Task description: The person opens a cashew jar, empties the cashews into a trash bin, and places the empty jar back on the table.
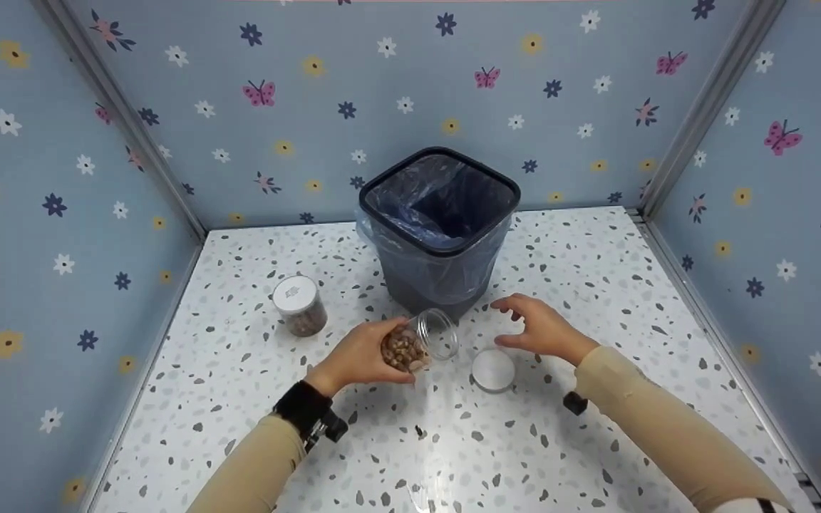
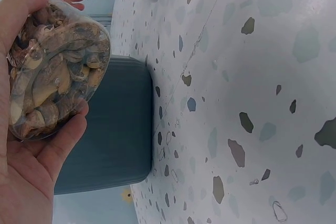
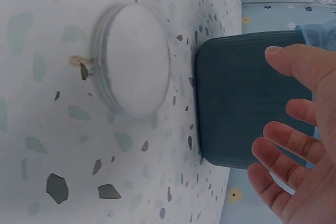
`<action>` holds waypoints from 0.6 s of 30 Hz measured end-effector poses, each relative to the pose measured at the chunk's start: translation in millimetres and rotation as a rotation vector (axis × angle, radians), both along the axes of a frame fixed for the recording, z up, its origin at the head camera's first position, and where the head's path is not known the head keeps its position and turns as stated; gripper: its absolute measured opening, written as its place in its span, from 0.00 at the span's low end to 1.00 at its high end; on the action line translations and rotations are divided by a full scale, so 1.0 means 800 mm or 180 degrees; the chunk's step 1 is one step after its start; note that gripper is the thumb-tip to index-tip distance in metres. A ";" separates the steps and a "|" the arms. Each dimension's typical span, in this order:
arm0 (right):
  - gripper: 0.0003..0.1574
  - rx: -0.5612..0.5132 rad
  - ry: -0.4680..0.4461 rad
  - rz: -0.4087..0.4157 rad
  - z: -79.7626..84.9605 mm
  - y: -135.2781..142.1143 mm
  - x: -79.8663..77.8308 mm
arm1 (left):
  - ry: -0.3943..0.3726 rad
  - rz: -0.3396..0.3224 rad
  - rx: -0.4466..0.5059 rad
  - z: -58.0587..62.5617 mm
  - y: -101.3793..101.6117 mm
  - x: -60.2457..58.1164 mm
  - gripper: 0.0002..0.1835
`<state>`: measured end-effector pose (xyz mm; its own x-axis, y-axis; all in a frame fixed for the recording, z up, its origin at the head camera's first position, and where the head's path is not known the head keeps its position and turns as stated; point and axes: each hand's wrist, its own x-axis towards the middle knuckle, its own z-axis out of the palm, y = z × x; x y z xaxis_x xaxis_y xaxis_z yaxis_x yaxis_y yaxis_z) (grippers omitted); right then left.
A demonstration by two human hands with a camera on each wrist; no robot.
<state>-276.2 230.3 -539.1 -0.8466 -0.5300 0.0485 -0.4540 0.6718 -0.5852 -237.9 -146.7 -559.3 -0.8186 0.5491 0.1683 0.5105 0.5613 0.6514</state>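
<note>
My left hand [image 1: 366,355] grips a clear plastic jar [image 1: 439,333] by its lower body, fingers and thumb curled round it. The jar is tilted with its uncovered mouth toward the right. Brown dried pieces, perhaps dried mushrooms [image 2: 52,77], lie inside it. My right hand [image 1: 540,329] hovers over the table with fingers loosely bent and nothing in them. Just below it a round white lid [image 1: 493,370] lies flat on the table; in the right wrist view the lid [image 3: 137,60] is apart from the fingers.
A dark bin [image 1: 425,285] with a blue liner bag stands behind the hands, near the back wall. Another jar [image 1: 301,306], white-lidded and holding brown contents, stands upright to the left. The speckled table [image 1: 239,427] has patterned walls on three sides.
</note>
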 end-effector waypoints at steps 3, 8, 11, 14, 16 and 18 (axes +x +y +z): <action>0.38 -0.0001 0.0029 -0.0016 0.006 -0.001 -0.001 | -0.0007 0.0010 -0.0010 0.001 0.000 0.000 0.54; 0.36 -0.0046 0.0134 -0.0039 0.016 0.000 -0.004 | -0.0039 0.0011 -0.0007 0.001 0.000 0.000 0.54; 0.36 -0.0072 0.0167 -0.0073 0.022 0.001 -0.005 | -0.0048 0.0009 0.0010 0.001 0.000 0.000 0.53; 0.36 -0.0090 0.0180 -0.0096 0.028 0.003 -0.005 | -0.0048 0.0007 0.0027 0.000 -0.001 0.000 0.53; 0.36 -0.0121 0.0167 -0.0106 0.032 0.004 -0.006 | -0.0044 -0.0005 0.0035 0.001 -0.001 0.000 0.52; 0.36 -0.0146 0.0174 -0.0113 0.035 0.005 -0.007 | -0.0039 -0.0007 0.0027 0.001 -0.002 0.000 0.52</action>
<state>-282.1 234.4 -510.9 -0.8603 -0.4957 0.1188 -0.4625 0.6611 -0.5908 -237.8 -147.9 -558.2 -0.8195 0.5494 0.1628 0.5035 0.5548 0.6623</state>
